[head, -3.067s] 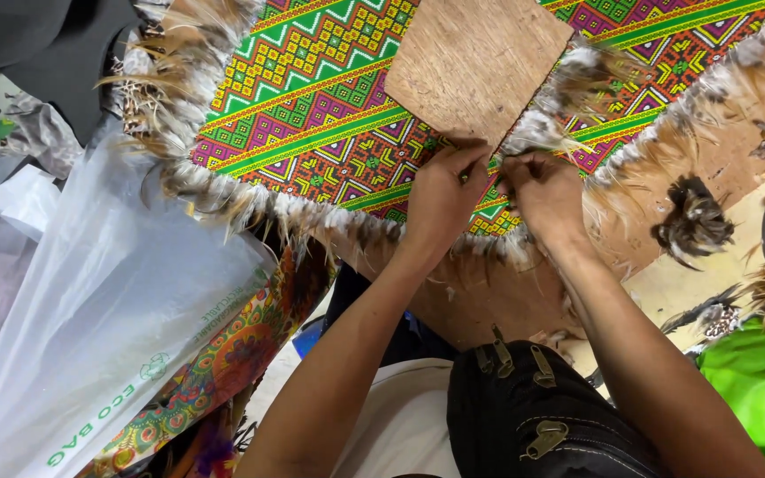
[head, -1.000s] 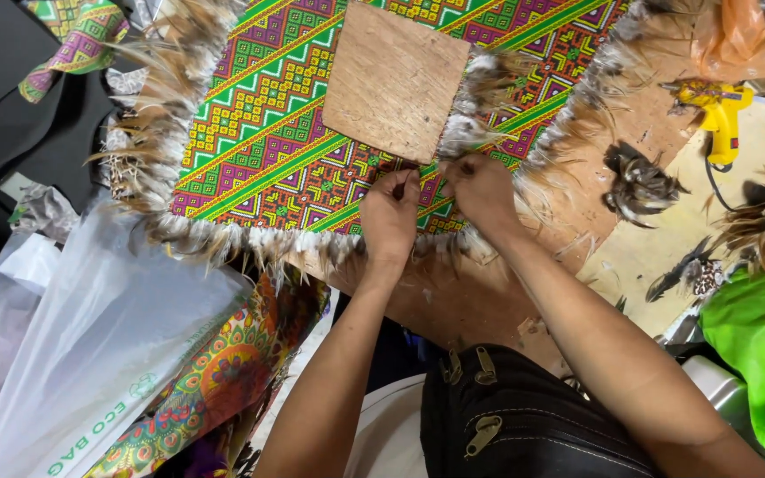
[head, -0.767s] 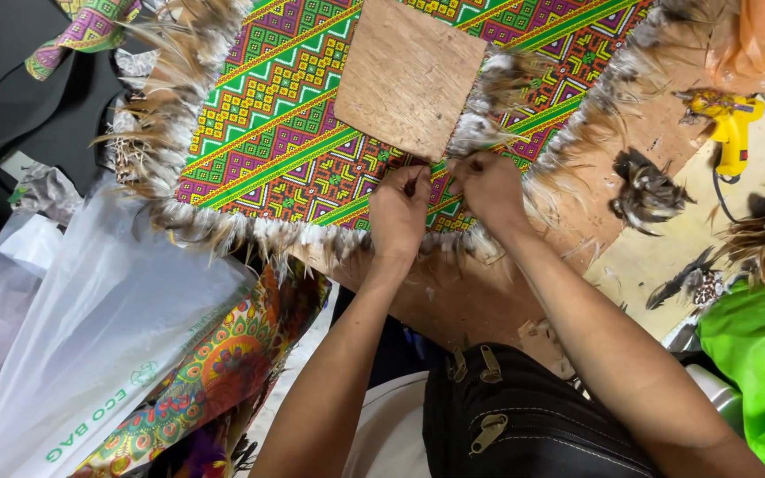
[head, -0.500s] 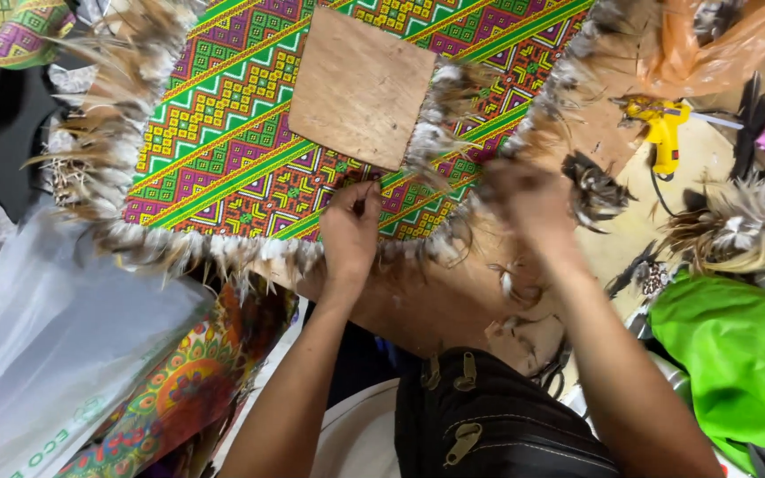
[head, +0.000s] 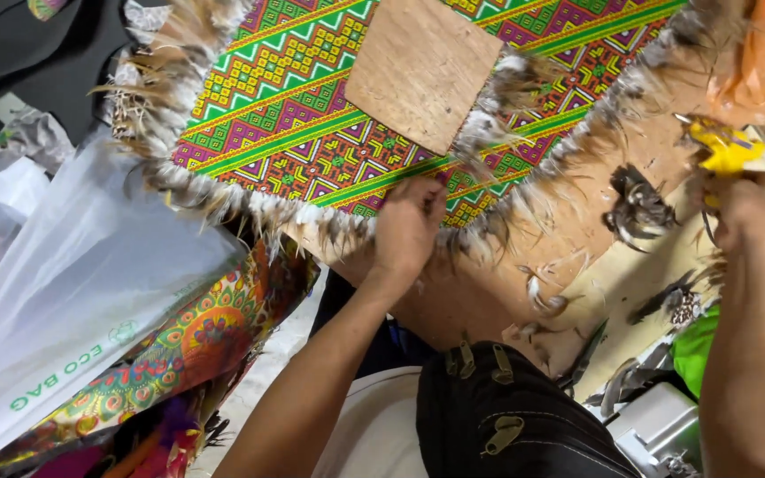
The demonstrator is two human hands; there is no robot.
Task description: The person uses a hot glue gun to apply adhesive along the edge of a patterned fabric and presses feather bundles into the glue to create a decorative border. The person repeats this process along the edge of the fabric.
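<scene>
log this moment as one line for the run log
left hand: pressing feather fringe of patterned cloth | right hand: on yellow glue gun

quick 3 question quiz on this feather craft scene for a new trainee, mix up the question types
1. True or false: the left hand rests on the feathered edge of the patterned cloth.
2. What does the right hand grip? A) scissors B) a yellow glue gun C) a brush
3. Fill in: a flat brown ___ lies on top of the cloth.

Key
1. True: it presses on the feather trim at the near edge.
2. B: the hand holds it at the far right, away from the cloth.
3. Board: the square board sits on the cloth's upper middle.
</scene>
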